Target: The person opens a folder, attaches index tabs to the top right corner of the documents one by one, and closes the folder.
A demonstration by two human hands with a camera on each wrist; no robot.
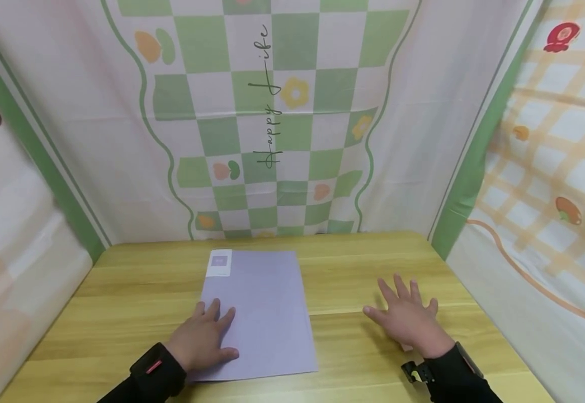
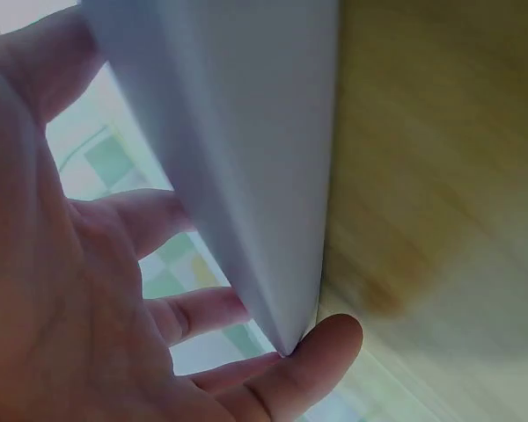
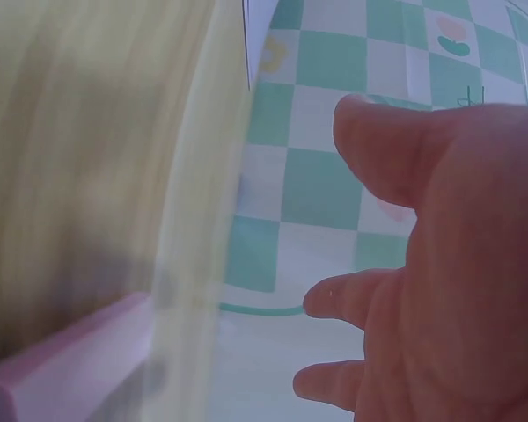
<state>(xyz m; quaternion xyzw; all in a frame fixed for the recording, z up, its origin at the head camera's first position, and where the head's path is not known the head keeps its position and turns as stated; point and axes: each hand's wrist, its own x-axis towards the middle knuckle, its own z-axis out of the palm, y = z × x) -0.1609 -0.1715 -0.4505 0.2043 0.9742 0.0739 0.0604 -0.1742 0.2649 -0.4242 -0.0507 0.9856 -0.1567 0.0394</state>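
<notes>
A flat lilac sheet or folder [image 1: 267, 313] lies on the wooden table, with a white label [image 1: 220, 263] at its far left corner. Whether it has several layers I cannot tell. My left hand [image 1: 202, 338] rests at its left edge, fingers spread and thumb over the surface. Seen from the left wrist, the fingers reach along the edge of the lilac folder [image 2: 238, 132]. Over the table to the right, my right hand [image 1: 408, 319] hovers with spread fingers, holding nothing. Below it lies a pink block-like object [image 3: 79, 365], mostly hidden by the hand in the head view.
The wooden table [image 1: 136, 291] has its far edge against a green checked cloth [image 1: 292, 134]. Patterned cloth hangs on the left side [image 1: 15, 224] and the right side [image 1: 539, 196]. Bands with devices sit on both wrists.
</notes>
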